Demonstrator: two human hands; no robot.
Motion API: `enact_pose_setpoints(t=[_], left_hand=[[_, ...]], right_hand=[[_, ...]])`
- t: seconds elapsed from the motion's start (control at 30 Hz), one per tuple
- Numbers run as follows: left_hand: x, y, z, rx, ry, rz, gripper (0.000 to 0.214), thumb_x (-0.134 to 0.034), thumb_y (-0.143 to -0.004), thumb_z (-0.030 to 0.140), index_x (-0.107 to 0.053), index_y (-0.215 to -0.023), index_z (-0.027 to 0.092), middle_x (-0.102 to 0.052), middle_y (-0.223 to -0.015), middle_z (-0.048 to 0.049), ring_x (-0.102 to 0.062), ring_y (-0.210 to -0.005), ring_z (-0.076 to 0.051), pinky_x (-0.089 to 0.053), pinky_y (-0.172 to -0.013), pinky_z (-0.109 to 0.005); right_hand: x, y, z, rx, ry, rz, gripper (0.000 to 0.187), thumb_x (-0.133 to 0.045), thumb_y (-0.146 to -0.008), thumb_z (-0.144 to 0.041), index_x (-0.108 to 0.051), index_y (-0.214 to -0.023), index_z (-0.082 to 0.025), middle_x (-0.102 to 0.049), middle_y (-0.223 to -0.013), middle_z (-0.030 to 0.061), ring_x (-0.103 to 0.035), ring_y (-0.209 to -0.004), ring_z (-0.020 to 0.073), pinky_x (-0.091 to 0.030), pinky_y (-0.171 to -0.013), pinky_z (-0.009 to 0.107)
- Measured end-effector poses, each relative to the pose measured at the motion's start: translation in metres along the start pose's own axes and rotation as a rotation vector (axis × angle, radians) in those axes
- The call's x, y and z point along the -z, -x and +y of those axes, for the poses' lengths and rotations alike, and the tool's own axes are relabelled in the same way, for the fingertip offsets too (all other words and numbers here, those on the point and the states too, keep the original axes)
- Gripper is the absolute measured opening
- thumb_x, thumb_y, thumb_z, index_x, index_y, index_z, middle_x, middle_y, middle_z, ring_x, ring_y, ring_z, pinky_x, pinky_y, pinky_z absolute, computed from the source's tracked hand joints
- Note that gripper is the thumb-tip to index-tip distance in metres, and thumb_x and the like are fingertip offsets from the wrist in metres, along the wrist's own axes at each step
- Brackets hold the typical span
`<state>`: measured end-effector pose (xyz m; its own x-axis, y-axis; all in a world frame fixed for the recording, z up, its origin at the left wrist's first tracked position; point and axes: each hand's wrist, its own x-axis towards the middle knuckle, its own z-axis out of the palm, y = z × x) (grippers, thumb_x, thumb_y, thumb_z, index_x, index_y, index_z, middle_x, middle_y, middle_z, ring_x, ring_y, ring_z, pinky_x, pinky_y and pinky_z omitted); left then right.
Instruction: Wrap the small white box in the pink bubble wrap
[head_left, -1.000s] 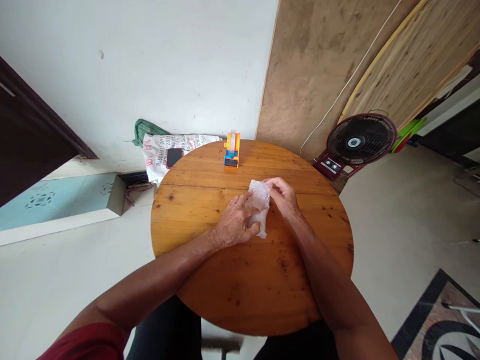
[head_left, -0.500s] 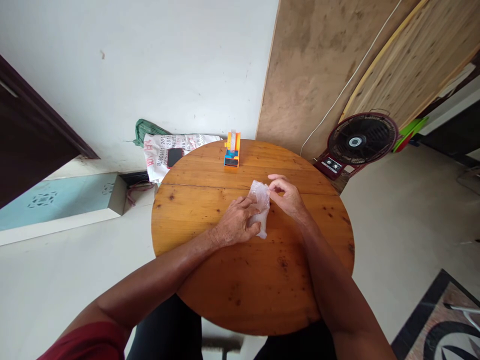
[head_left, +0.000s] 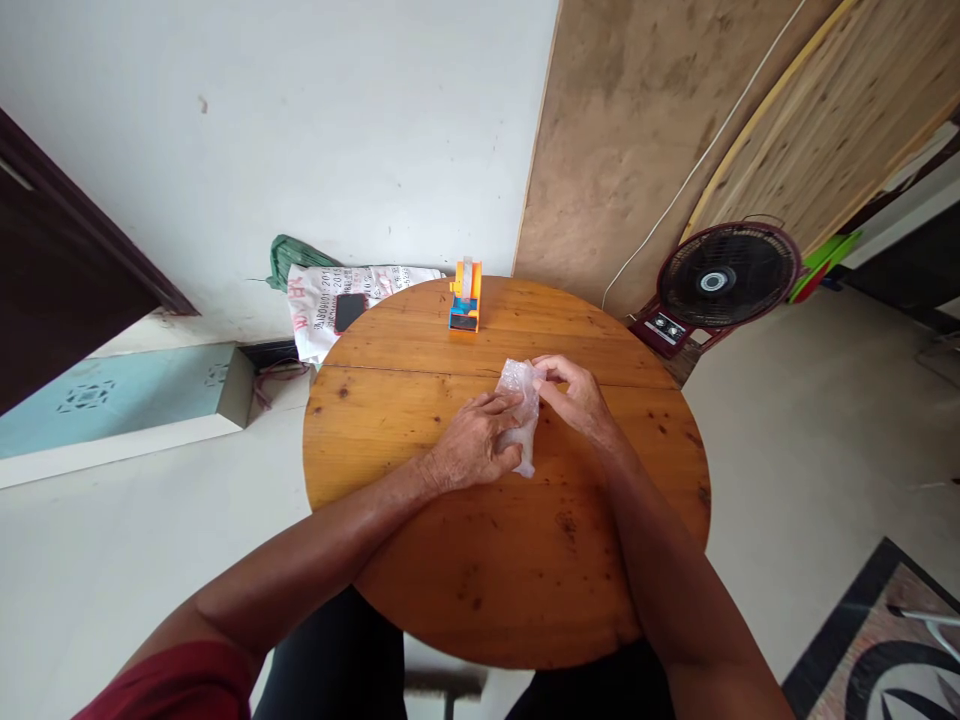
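A small piece of clear bubble wrap (head_left: pixel 529 420) lies on the round wooden table (head_left: pixel 450 560), longer than it is wide; whether anything is inside it I cannot tell. My left hand (head_left: pixel 474 440) rests across its left side, fingers stretched out and pressing it down, the thumb near its lower end. At the upper right corner, my right hand (head_left: pixel 574 393) pinches the wrap's edge between thumb and fingers. Beyond both hands, an orange and blue tape dispenser (head_left: pixel 465 297) with a roll of tape stands near the table's far edge.
A white printed sack (head_left: pixel 304 300) with a dark flat item (head_left: pixel 350 312) on it lies behind the table at the left. A dark red fan (head_left: pixel 716 280) stands beyond the right edge. White wall and wooden boards rise behind the table.
My right hand's raised fingers have come down and closed onto the wrap's upper right corner. My left hand stays in the same place on the wrap.
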<state>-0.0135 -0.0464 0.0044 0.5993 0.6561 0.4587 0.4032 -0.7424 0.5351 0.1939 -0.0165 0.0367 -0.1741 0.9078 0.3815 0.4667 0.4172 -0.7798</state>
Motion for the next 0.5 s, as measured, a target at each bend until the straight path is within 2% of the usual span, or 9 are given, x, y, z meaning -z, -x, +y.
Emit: enact_pose_setpoints(t=[0.17,0.27,0.5], left_hand=[[0.0018,-0.0005,0.0017,0.003,0.002,-0.001,0.028,-0.063,-0.075,0.025,-0.072,-0.1,0.017,-0.063,-0.134,-0.0136,-0.056,-0.127,-0.031,-0.043,-0.109,-0.05],[0.0022,-0.0006,0.0024,0.0,-0.001,0.001,0.027,-0.062,-0.076,0.025,-0.073,-0.099,0.016,-0.064,-0.132,-0.0138,-0.056,-0.126,-0.031,-0.044,-0.108,-0.049],[0.0023,-0.0012,0.0031,0.009,0.015,-0.004,0.028,-0.062,-0.076,0.026,-0.072,-0.1,0.016,-0.068,-0.126,-0.0128,-0.057,-0.125,-0.031,-0.045,-0.107,-0.05]], right_hand=[[0.0003,-0.0002,0.0025,0.002,-0.023,0.039,0.011,-0.066,-0.079,-0.033,-0.064,-0.077,-0.022,-0.069,-0.11,0.0048,-0.066,-0.096,0.0221,-0.051,-0.089,0.038],[0.0011,-0.0005,0.0029,0.022,-0.003,0.02,0.012,-0.065,-0.08,-0.033,-0.063,-0.074,-0.022,-0.068,-0.111,0.006,-0.066,-0.099,0.0227,-0.051,-0.089,0.038],[0.0074,0.0001,-0.0022,0.04,0.078,0.003,0.026,-0.061,-0.088,-0.043,-0.073,-0.078,-0.023,-0.069,-0.116,0.0084,-0.063,-0.112,0.026,-0.045,-0.102,0.04]])
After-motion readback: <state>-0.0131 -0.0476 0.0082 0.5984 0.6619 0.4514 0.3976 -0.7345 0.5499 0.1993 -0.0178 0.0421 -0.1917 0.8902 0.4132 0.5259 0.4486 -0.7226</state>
